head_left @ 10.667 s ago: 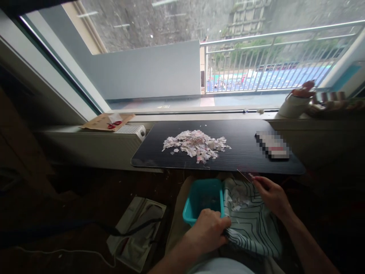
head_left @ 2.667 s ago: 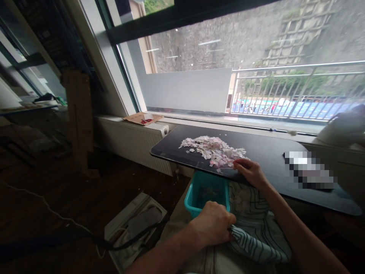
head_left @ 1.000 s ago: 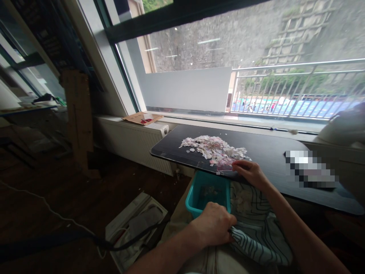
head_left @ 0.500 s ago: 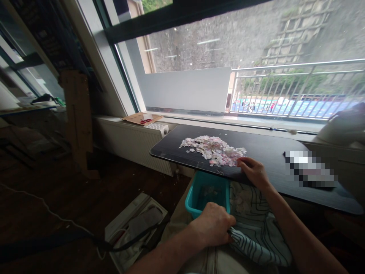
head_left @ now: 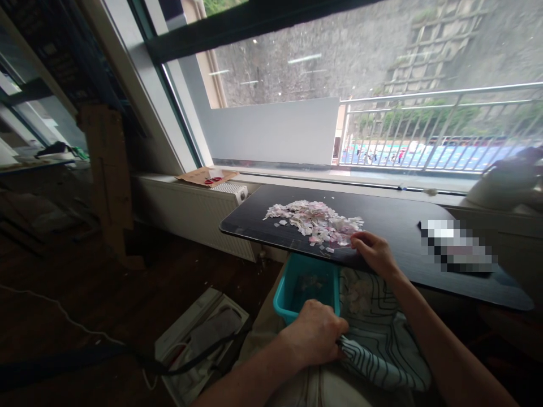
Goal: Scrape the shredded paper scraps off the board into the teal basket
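Left hand point(head_left: 316, 330), clamped on the cloth point(head_left: 375, 345), should hold steady; right hand point(head_left: 375, 252), fingertips together, should work the paper scraps point(head_left: 311, 217) gently.

- I see a low, messy heap of little paper bits point(head_left: 311, 217), white and pale pink, on the dark worktop point(head_left: 390, 223), close to its front edge.
- A blue-green bin point(head_left: 289, 289), open on top, just below that edge, with some scraps point(head_left: 311, 281) inside.
- A pale striped cloth point(head_left: 370, 329) beside the bin, crumpled, more scraps on it.
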Tool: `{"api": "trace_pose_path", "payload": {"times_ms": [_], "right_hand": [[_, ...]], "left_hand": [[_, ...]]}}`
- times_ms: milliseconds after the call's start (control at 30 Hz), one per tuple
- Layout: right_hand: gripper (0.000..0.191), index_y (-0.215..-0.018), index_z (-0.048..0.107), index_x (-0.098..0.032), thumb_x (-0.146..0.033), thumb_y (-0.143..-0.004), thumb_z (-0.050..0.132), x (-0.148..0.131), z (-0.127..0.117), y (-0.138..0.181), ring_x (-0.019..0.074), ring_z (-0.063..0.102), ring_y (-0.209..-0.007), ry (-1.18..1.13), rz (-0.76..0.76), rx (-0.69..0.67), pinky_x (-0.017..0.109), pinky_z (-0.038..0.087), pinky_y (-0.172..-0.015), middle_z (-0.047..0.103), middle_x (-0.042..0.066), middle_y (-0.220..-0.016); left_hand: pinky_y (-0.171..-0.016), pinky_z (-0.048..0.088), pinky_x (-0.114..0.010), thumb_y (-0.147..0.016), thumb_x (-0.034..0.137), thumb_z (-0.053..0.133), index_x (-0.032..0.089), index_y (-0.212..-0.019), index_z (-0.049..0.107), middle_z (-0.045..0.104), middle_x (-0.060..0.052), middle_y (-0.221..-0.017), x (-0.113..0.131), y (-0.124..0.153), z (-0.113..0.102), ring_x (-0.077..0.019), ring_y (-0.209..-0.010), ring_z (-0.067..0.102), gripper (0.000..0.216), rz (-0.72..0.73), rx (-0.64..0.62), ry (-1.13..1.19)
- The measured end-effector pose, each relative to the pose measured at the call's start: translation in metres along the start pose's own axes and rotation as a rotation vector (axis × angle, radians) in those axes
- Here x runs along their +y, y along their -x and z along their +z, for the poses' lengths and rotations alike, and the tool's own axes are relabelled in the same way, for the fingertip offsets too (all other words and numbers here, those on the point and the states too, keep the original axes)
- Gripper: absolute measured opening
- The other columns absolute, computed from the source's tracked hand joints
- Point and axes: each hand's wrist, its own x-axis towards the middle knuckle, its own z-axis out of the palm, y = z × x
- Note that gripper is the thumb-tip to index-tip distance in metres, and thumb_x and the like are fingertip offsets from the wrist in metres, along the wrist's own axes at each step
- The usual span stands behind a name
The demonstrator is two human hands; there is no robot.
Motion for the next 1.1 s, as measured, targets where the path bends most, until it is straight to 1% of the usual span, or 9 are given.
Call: {"api": "trace_pose_path", "payload": {"times_ms": [100, 233, 367, 467, 567, 633, 767, 900, 1100], "right_hand": [[0.023, -0.075, 0.067, -0.016, -0.038, -0.069, 0.06, 0.001, 0.0, 0.0, 0.0152, 0.055, -0.055, -0.043, -0.002, 0.008, 0.027, 0.044, -0.054, 0.064, 0.002, -0.061], [0.022, -0.074, 0.067, -0.016, -0.036, -0.069, 0.06, 0.003, -0.001, -0.002, 0.0147, 0.054, -0.055, -0.019, 0.004, -0.021, 0.027, 0.044, -0.054, 0.063, 0.002, -0.062], [0.024, -0.077, 0.067, -0.016, -0.037, -0.07, 0.059, 0.006, -0.003, -0.004, 0.0144, 0.054, -0.055, -0.049, 0.045, 0.042, 0.026, 0.045, -0.053, 0.063, 0.002, -0.061], [0.025, -0.076, 0.067, -0.015, -0.038, -0.07, 0.058, 0.007, -0.01, -0.001, 0.014, 0.055, -0.055, -0.018, 0.017, 0.054, 0.026, 0.045, -0.053, 0.063, 0.002, -0.061], [0.024, -0.073, 0.067, -0.015, -0.038, -0.07, 0.059, 0.007, -0.019, 0.003, 0.0136, 0.054, -0.054, 0.049, 0.007, 0.093, 0.026, 0.045, -0.054, 0.063, 0.002, -0.061], [0.025, -0.076, 0.067, -0.015, -0.039, -0.071, 0.059, 0.006, -0.022, 0.006, 0.014, 0.054, -0.054, 0.041, 0.023, 0.109, 0.027, 0.045, -0.054, 0.064, 0.003, -0.062], [0.03, -0.084, 0.069, -0.015, -0.041, -0.073, 0.059, 0.002, -0.016, 0.011, 0.0157, 0.058, -0.059, -0.002, 0.003, 0.022, 0.027, 0.047, -0.056, 0.068, 0.005, -0.069], [0.028, -0.082, 0.069, -0.015, -0.039, -0.073, 0.058, -0.001, -0.015, 0.011, 0.0179, 0.061, -0.063, 0.139, -0.023, 0.003, 0.029, 0.048, -0.06, 0.069, 0.005, -0.071], [0.024, -0.084, 0.069, -0.019, -0.037, -0.076, 0.056, -0.001, -0.035, 0.015, 0.0195, 0.064, -0.07, 0.323, -0.016, 0.013, 0.031, 0.048, -0.066, 0.071, 0.004, -0.076]], "left_hand": [[-0.07, 0.047, -0.033, -0.076, 0.044, 0.063, 0.021, -0.081, 0.066, 0.066, -0.005, -0.075, -0.002, 0.001, -0.002, -0.0236, -0.072, 0.063, 0.024, 0.001, -0.001, 0.005], [-0.067, 0.046, -0.031, -0.077, 0.041, 0.062, 0.022, -0.079, 0.066, 0.065, -0.004, -0.075, -0.008, 0.009, -0.008, -0.0219, -0.07, 0.062, 0.02, -0.026, 0.016, 0.019], [-0.064, 0.043, -0.028, -0.077, 0.04, 0.063, 0.023, -0.078, 0.065, 0.063, -0.001, -0.071, -0.016, 0.021, -0.013, -0.0199, -0.067, 0.06, 0.017, -0.059, 0.046, 0.034], [-0.063, 0.042, -0.027, -0.077, 0.04, 0.064, 0.023, -0.076, 0.064, 0.061, 0.0, -0.069, -0.022, 0.026, -0.016, -0.019, -0.065, 0.059, 0.017, -0.072, 0.075, 0.028], [-0.064, 0.042, -0.026, -0.077, 0.039, 0.064, 0.023, -0.075, 0.063, 0.061, 0.0, -0.069, -0.025, 0.027, -0.018, -0.0188, -0.066, 0.059, 0.017, -0.071, 0.069, 0.026], [-0.065, 0.042, -0.027, -0.077, 0.039, 0.065, 0.023, -0.076, 0.064, 0.061, 0.0, -0.069, -0.025, 0.027, -0.018, -0.0191, -0.067, 0.059, 0.016, -0.072, 0.059, 0.026], [-0.067, 0.042, -0.028, -0.078, 0.039, 0.064, 0.023, -0.078, 0.064, 0.061, 0.0, -0.07, -0.025, 0.027, -0.02, -0.0202, -0.069, 0.059, 0.016, -0.082, 0.056, 0.032], [-0.066, 0.042, -0.028, -0.078, 0.039, 0.064, 0.023, -0.078, 0.064, 0.061, -0.001, -0.071, -0.025, 0.028, -0.022, -0.0202, -0.068, 0.059, 0.017, -0.084, 0.05, 0.045], [-0.063, 0.042, -0.027, -0.077, 0.039, 0.064, 0.022, -0.076, 0.064, 0.063, -0.001, -0.07, -0.022, 0.027, -0.024, -0.0203, -0.066, 0.06, 0.016, -0.09, 0.045, 0.047]]}}
